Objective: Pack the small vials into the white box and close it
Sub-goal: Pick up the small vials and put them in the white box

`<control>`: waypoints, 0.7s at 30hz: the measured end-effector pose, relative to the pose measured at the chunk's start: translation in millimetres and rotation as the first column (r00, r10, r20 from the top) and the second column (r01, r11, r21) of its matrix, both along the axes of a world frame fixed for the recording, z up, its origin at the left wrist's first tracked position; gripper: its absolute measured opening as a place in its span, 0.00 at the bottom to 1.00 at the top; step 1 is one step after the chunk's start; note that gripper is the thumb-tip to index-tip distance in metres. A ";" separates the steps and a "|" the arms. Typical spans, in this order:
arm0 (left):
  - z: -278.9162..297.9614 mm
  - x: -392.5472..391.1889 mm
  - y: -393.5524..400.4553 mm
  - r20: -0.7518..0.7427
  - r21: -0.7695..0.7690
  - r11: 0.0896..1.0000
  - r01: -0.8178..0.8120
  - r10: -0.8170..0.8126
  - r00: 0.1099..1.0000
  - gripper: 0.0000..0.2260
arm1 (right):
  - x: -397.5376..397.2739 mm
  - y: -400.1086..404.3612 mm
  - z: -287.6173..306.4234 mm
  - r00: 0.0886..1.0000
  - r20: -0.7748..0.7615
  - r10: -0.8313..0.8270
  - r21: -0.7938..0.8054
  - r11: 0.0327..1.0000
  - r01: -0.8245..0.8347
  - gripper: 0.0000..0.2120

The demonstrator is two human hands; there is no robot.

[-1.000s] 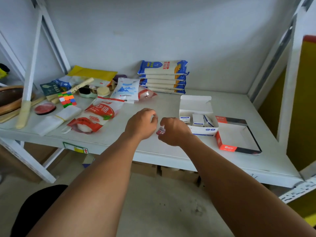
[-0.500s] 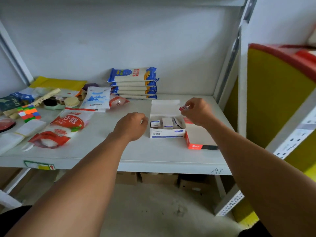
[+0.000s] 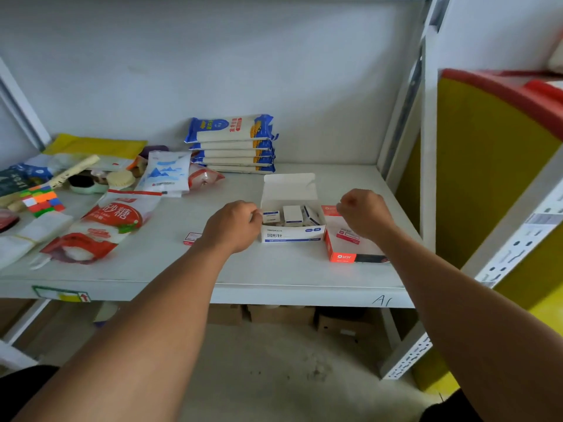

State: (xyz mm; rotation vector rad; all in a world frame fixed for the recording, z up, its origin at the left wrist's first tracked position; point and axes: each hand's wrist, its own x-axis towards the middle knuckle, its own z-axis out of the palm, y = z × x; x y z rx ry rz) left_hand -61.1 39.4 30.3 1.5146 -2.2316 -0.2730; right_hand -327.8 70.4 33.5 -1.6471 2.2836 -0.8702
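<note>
White box (image 3: 292,234) sat open mid-shelf, small packs inside; left hand (image 3: 233,225) curled at its wall, grip unclear, right hand (image 3: 364,211) fisted, seemingly empty. Nudging could tip those loose packs.

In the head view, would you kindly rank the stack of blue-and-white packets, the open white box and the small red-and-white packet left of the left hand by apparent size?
1. Stack of blue-and-white packets
2. Open white box, somewhat nearer the camera
3. Small red-and-white packet
</note>
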 end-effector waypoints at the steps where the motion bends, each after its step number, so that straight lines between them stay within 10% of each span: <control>1: 0.6 1.7 1.7 -0.006 0.000 1.000 -0.003 0.003 1.000 0.12 | 12.9 -3.3 1.4 0.999 0.000 0.034 -0.042 0.999 -0.034 0.09; 10: 2.7 65.4 2.6 -0.027 -0.056 0.987 -0.149 0.148 0.989 0.13 | 162.0 -28.6 4.4 0.877 -0.213 0.431 -0.010 0.896 -0.443 0.17; 21: -23.9 132.2 -6.0 -0.042 -0.079 0.968 -0.240 0.238 0.970 0.12 | 256.0 -57.3 -41.3 0.800 -0.257 0.542 0.177 0.840 -0.513 0.22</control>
